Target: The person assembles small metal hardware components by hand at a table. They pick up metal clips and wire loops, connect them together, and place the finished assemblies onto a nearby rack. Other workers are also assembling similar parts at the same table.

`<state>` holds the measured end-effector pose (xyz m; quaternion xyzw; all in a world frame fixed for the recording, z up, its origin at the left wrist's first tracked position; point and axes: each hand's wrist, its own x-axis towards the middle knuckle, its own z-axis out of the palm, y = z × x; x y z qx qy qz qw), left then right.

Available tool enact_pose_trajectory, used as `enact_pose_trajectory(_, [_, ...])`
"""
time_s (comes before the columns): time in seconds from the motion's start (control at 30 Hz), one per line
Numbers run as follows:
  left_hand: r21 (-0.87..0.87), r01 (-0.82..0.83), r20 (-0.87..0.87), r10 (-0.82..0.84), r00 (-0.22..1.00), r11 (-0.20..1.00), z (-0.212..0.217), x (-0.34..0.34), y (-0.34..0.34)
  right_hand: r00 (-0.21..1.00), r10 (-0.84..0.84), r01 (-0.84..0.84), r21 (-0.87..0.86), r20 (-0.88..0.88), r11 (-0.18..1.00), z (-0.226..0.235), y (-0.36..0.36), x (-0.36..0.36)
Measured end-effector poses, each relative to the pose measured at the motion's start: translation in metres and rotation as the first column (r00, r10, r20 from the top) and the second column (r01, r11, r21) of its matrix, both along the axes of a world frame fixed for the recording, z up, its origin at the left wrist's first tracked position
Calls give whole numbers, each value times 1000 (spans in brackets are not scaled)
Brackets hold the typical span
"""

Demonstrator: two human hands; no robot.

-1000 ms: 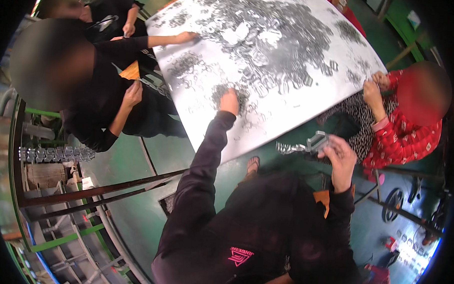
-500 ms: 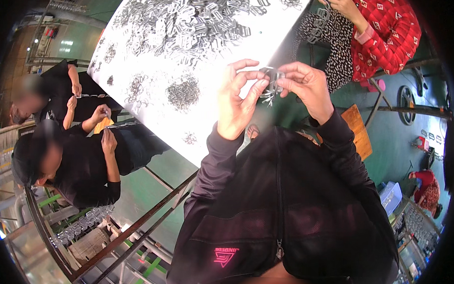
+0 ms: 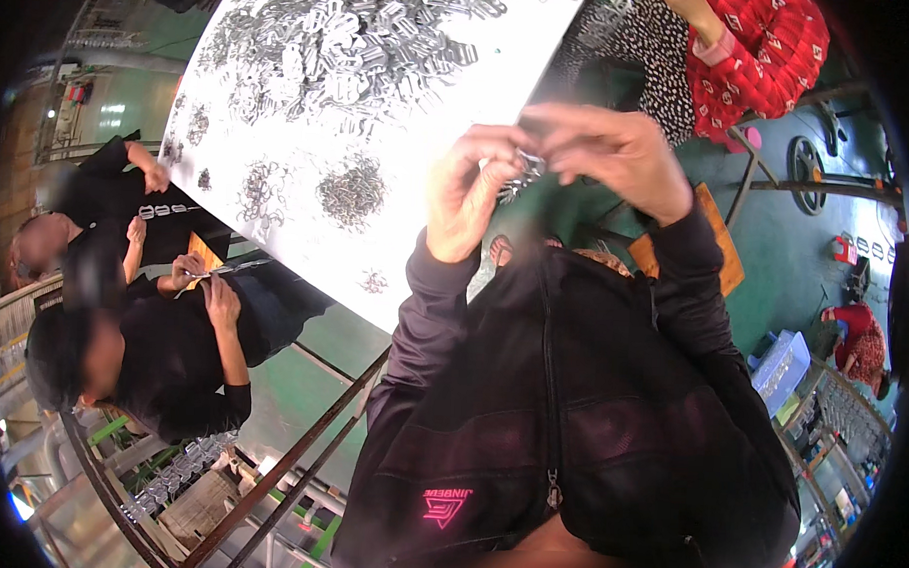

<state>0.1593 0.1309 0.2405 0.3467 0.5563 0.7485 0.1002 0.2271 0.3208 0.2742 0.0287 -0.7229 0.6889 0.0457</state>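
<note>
Together, both hands pinched small metal clips.
Left hand and right hand gripped the metal clips beside the white table.

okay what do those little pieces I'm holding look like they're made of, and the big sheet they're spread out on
The small pieces pinched between your left hand and right hand look like bare metal: silvery grey with bright glints, though motion blurs them. The white sheet is matte and smooth, perhaps painted board or plastic; it is hard to tell which.

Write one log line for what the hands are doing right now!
left hand: pinching metal clips | right hand: pinching same clips | white table: clip piles behind
</note>
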Motion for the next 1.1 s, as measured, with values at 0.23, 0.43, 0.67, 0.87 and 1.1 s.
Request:
enact_pose_trajectory(0.23, [8,6,-277,-4,961,1000,13,6,-15,1000,-17,15,189,8,982,-43,61,-72])
enact_pose_trajectory(0.43, [-27,-57,-155,52,987,998,-11,31,-23,982,-45,-78,606,185,792,-209,11,-197])
enact_pose_trajectory(0.67, [-223,-164,-46,158,986,961,-49,58,-44,781,-602,324,717,165,617,-297,-56,-285])
enact_pose_trajectory(0.87, [-283,-236,47,259,965,930,-57,72,-54,655,-724,407,707,215,578,-271,-81,-277])
enact_pose_trajectory(1.1, [-313,-301,23,324,946,901,-57,82,-54,765,-634,409,673,116,616,-287,-61,-275])
